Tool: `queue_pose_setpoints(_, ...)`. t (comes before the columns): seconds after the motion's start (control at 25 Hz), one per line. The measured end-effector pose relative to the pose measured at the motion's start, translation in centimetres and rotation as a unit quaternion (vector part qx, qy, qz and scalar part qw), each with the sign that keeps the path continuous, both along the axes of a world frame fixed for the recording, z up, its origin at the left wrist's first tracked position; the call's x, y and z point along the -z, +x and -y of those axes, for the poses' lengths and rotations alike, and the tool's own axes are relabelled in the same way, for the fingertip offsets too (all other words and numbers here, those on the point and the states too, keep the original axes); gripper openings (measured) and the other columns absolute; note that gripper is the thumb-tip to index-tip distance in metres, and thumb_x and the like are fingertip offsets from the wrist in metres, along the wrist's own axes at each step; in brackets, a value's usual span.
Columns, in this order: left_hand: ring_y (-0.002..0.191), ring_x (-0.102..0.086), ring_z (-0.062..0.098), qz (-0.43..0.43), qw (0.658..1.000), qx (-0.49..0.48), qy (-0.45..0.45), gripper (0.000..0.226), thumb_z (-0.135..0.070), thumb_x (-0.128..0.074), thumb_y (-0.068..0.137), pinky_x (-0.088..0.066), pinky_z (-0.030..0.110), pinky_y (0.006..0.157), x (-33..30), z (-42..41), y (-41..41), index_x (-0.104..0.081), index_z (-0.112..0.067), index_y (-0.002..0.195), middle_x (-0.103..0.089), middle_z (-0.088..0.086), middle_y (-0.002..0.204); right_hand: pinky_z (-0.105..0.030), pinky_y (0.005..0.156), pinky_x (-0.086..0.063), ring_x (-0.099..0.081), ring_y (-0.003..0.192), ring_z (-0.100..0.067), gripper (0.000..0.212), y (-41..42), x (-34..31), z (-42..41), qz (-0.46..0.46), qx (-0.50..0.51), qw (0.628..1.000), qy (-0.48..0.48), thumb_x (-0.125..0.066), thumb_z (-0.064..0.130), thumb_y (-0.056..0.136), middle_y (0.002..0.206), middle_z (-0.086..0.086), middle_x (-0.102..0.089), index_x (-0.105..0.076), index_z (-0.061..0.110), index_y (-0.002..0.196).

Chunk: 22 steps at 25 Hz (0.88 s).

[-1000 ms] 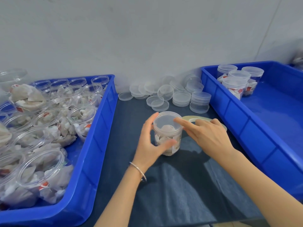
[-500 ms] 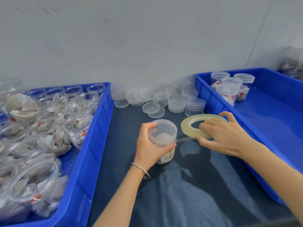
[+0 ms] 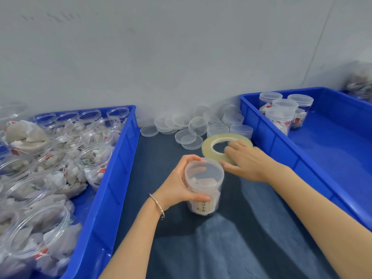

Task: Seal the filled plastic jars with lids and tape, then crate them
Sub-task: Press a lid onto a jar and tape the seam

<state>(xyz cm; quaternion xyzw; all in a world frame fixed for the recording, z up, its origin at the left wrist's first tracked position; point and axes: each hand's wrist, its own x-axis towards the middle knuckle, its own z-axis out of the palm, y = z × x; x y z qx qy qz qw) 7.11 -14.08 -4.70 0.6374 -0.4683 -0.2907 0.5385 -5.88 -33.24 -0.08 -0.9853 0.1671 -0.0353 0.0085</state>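
A clear plastic jar (image 3: 204,185) with a lid on stands on the dark blue cloth in the middle. My left hand (image 3: 179,185) grips it round its left side and front. My right hand (image 3: 248,161) holds a pale roll of clear tape (image 3: 209,148) close behind the jar's right rim, fingers through the roll's hole and thumb under its near edge. Any tape strip between roll and jar is too faint to tell.
A blue crate (image 3: 112,190) on the left holds several open filled jars (image 3: 94,160). A blue crate (image 3: 281,150) on the right holds several lidded jars (image 3: 281,115) at its far corner. Loose clear lids (image 3: 189,129) lie against the wall.
My right hand picked the tape roll up off the cloth, held it out to the right with a strip drawn from the jar, then brought it back close to the jar's rim.
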Motion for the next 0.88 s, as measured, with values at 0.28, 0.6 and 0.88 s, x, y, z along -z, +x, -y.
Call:
queue_pose_setpoints(0.28, 0.108, -0.049, -0.013, 0.058, 0.994, -0.007, 0.097, 0.079, -0.013, -0.090, 0.061, -0.049, 0.018, 0.086, -1.6, -0.7, 0.2, -0.036, -0.032, 0.116, -0.042, -0.014, 0.124, -0.034, 0.072, -0.032, -0.033, 0.093, -0.014, 0.038, 0.2, -0.2, -0.2, -0.006, -0.042, 0.999, 0.027, -0.031, 0.049, 0.097, 0.093, 0.002, -0.045, -0.048, 0.015, 0.092)
queue_pose_setpoints(0.6, 0.121, -0.035, 0.013, 0.269, 0.915, -0.084, 0.287, 0.114, -0.070, -0.073, 0.057, -0.038, 0.030, 0.092, -5.0, 0.9, -3.5, -0.017, -0.025, 0.145, -0.028, -0.008, 0.127, -0.034, 0.073, -0.033, -0.033, 0.093, -0.009, 0.032, -0.9, -1.5, -0.8, -0.025, -0.077, 0.996, 0.036, -0.041, 0.049, 0.095, 0.099, 0.010, -0.045, -0.050, 0.021, 0.109)
queue_pose_setpoints(0.88, 0.111, -0.038, 0.011, 0.353, 0.908, -0.020, 0.225, 0.062, -0.048, -0.070, 0.075, -0.040, 0.032, 0.088, -5.5, 0.7, -2.2, -0.041, -0.025, 0.125, -0.043, -0.012, 0.118, -0.028, 0.071, -0.034, -0.035, 0.082, -0.005, 0.046, -2.0, -2.4, 0.6, -0.026, -0.080, 0.993, -0.084, -0.030, 0.074, 0.080, 0.075, 0.016, -0.040, -0.043, 0.030, 0.080)
